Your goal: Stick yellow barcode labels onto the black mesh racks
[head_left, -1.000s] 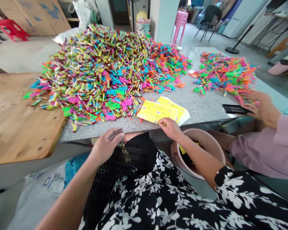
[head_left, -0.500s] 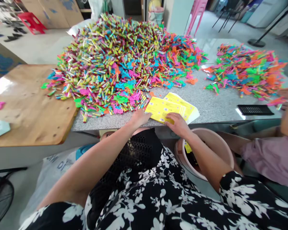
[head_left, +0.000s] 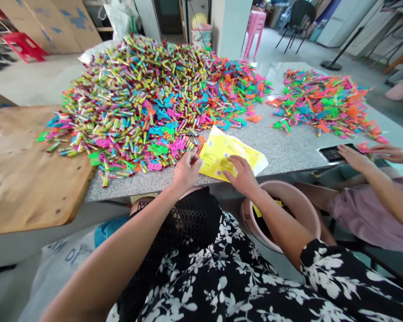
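Note:
Yellow printed sheets (head_left: 212, 154) lie in a loose, fanned stack at the table's front edge, with white undersides showing at the right. The top sheet is bent up at its far left corner. At the stack's left edge, my left hand (head_left: 187, 171) has thumb and fingers pinched together on the sheet's border. My right hand (head_left: 242, 176) rests on top of the sheets, thumb and bent fingers apart. Just beyond them spreads a big heap of small colourful plastic pieces (head_left: 137, 98), many of them short tubes with bright pink, green, blue and orange parts among them.
A second colourful pile (head_left: 325, 105) lies to the right. Beside it are a black tray-like object (head_left: 339, 153) and a co-worker's hands (head_left: 356, 158). Below the table edge stands a pink bucket (head_left: 309, 203) with yellow and dark things inside. A wooden board (head_left: 30, 179) adjoins at left.
The view has swung to the right. The top yellow sheet's far corner has risen, and my left fingers have drawn into a pinch. The co-worker's hands have come into view at the black object.

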### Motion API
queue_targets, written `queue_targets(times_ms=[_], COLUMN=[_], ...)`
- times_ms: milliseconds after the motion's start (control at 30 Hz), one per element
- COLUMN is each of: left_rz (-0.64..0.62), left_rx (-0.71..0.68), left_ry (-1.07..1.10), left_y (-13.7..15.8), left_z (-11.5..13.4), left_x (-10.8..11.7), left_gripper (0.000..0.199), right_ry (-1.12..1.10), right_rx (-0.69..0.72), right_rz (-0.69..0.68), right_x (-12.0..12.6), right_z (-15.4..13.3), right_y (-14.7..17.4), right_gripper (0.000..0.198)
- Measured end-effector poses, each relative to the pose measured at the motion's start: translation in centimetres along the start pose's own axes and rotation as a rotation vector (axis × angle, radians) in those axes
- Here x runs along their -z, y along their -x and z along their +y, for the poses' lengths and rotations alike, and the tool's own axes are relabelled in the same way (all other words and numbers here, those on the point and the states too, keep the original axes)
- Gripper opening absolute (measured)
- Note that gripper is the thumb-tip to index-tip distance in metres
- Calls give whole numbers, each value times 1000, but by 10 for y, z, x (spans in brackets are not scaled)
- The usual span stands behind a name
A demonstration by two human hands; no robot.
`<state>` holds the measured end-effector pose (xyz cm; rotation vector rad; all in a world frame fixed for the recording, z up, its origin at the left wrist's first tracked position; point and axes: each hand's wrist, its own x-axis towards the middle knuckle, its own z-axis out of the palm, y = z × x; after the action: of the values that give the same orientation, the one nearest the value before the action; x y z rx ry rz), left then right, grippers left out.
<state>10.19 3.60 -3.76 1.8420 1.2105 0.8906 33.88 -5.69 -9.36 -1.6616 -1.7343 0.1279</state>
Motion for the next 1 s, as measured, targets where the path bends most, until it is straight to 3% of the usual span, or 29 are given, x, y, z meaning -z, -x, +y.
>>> queue_targets(times_ms=[100, 167, 267, 400, 467, 533, 633, 700, 767, 833, 933, 1000], left_rz=[-31, -42, -65, -30, -17, 24, 45, -44, -142, -188, -228, -279], left_rx=[-3, -10, 44, 141, 187, 135, -179, -376, -474, -506, -462, -365], left_ry=[276, 395, 564, 690, 574, 292, -157, -302, -337, -304, -176, -100], left_y=[1, 2, 5, 14, 22, 33, 55, 69, 79, 84, 89, 91], left_z=[8, 10, 8, -3, -10, -10, 3, 18, 31, 38, 41, 41], left_x=[14, 27, 48, 75, 86, 94, 98, 95, 91, 87, 85, 86], left_gripper=[18, 26, 36, 42, 40, 44, 63, 88, 114, 128, 127, 115], right_ry=[21, -40, -284, -816, -1059, -1190, -1206, -1209, -1246, -1306, -1374, -1377], right_rx=[-94, -142, -242, -444, -489, -492, -460, -420, -386, -359, -298, -262], right_rz=[142, 140, -34, -268, -328, -366, -400, -429, -485, -556, -659, -722], right_x=[16, 28, 41, 47, 49, 50, 52, 51, 50, 48, 43, 41], right_z=[-4, -8, -22, -48, -62, -73, -89, -99, -108, -116, -125, -129], right_y=[-19, -34, -49, -51, -47, -42, -38, -36, -35, -33, -32, -31], right_gripper=[75, 82, 71, 58, 55, 49, 34, 27, 26, 26, 25, 26])
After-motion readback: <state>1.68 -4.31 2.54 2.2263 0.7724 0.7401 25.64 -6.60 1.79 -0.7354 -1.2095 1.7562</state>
